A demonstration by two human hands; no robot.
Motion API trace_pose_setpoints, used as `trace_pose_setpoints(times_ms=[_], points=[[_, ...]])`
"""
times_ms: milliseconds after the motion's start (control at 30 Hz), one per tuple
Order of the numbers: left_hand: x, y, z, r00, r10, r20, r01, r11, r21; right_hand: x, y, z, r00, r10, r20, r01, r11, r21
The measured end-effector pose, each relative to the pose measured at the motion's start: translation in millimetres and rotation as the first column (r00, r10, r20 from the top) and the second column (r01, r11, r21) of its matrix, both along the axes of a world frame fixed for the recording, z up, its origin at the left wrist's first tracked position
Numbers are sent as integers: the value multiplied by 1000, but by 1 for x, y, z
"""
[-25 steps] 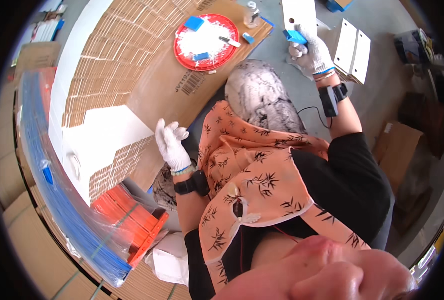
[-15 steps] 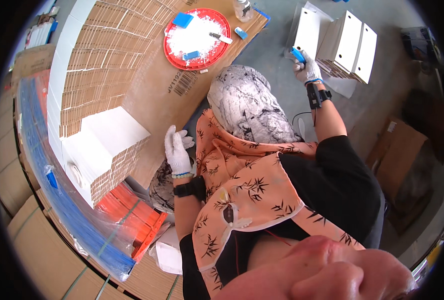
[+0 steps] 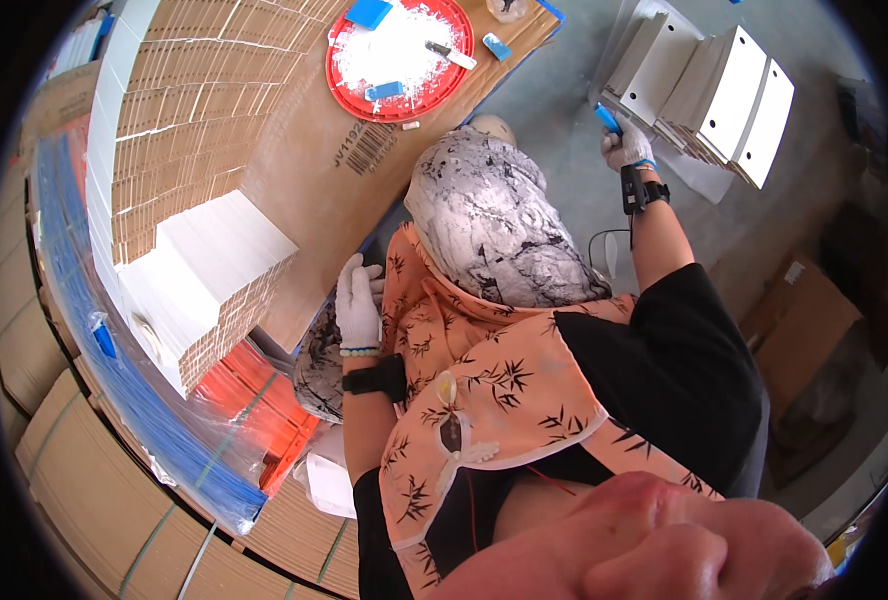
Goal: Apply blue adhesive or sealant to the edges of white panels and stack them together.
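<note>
My right hand (image 3: 626, 148), in a white glove, is closed round a small blue block (image 3: 607, 118) that looks like a sponge or scraper. The block's tip is close to the near corner of a white panel (image 3: 654, 68) with dark round holes; I cannot tell whether they touch. Beside that panel stands a stack of similar white panels (image 3: 732, 95). My left hand (image 3: 358, 305), also gloved, hovers near my lap with its fingers stretched and nothing in them. Nearest to it are a brown cardboard sheet (image 3: 294, 255) and a white stack (image 3: 214, 265).
A red round tray (image 3: 339, 92) of white flakes sits on the cardboard, with blue blocks (image 3: 384, 90) and a knife (image 3: 451, 53). Rows of stacked brown-edged boards (image 3: 204, 110) line the left. Beyond them are blue wrapped bundles (image 3: 104, 290) and an orange pallet (image 3: 274, 410).
The whole view has shifted a little, so the tray sits higher and the panel stack further right. My right hand still grips the blue block; my left hand's fingers are straighter and closer together.
</note>
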State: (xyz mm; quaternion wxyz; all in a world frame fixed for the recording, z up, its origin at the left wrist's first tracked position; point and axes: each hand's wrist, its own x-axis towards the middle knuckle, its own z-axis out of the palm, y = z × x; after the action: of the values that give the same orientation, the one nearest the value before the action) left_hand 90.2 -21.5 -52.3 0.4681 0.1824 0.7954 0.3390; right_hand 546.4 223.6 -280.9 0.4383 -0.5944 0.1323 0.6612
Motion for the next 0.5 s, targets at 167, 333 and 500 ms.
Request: trace_pose_setpoints(times_ms=[167,333,500], points=[[-4,2,-1,1000,6,-13,-7,1000,-27,6,26,7,991,-36,129,36,999,5],[-17,4,-4,996,79,36,-78,996,-45,8,30,4,981,-72,181,69,997,26],[-69,3,-19,951,287,117,-284,958,-43,29,27,27,982,73,-177,-9,942,337]])
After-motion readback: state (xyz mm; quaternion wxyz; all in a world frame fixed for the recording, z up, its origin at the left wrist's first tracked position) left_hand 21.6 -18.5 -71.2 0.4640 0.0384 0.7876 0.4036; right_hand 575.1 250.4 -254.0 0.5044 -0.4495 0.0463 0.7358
